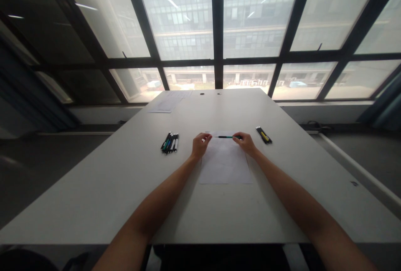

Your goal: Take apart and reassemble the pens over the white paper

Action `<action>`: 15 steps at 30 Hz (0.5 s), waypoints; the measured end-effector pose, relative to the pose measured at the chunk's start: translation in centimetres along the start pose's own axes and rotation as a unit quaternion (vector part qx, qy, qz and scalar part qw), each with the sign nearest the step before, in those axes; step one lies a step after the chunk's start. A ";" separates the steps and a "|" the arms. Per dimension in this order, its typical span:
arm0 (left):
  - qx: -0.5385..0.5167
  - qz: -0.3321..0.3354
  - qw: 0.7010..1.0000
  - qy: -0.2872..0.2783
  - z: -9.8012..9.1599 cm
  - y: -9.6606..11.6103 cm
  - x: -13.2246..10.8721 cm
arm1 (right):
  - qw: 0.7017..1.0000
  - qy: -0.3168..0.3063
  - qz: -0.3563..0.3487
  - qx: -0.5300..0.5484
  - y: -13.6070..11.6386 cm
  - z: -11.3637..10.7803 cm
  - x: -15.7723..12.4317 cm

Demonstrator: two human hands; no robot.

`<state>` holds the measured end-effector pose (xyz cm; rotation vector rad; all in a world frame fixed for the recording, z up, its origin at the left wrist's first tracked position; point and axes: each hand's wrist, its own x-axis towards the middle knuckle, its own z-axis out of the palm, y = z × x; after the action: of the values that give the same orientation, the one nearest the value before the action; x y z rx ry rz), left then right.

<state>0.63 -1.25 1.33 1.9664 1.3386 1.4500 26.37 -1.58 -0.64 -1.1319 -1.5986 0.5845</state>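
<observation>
a person at a white table (125, 187) holds a slim green and black pen (229, 137) level above the upper part of a white paper sheet (225, 166), in front of a wide window (184, 16). the right hand (245, 142) grips the pen's rear end between thumb and fingers. the left hand (200, 145) is curled, thumb and fingertips drawn together just beside the thin point; whether they touch it or pinch something small cannot be told.

the pen's long axis runs crosswise, nearly parallel to the table's near edge, its point toward the left hand. any lettering on its barrel is too small to read.

to the left lies a row of pens (170, 143), black, white, green and blue among them, their long axes running away from the person. to the right, a smaller group of black and yellow pens (265, 135) lies slanted, far ends leaning left. printed papers (165, 104) rest at the table's far left corner, their faint marks illegible from here.
</observation>
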 end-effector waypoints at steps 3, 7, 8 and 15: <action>0.007 0.004 1.000 0.011 0.0 -0.1 0.0 | 1.000 0.003 0.003 0.005 -0.3 0.0 0.0; 0.013 -0.007 0.999 0.028 -0.1 -0.4 0.1 | 1.000 0.006 0.011 0.012 -0.6 -0.1 0.0; 0.014 -0.011 0.999 0.032 -0.1 -0.4 0.1 | 1.000 0.006 0.015 0.014 -0.7 -0.1 -0.1; 0.019 0.000 0.999 0.044 -0.3 -0.8 0.3 | 0.998 0.007 0.040 0.038 -0.7 -0.1 0.0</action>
<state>-0.02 -0.71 1.00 1.9460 1.4124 1.5375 26.16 -1.94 -0.06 -1.1444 -1.5113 0.6832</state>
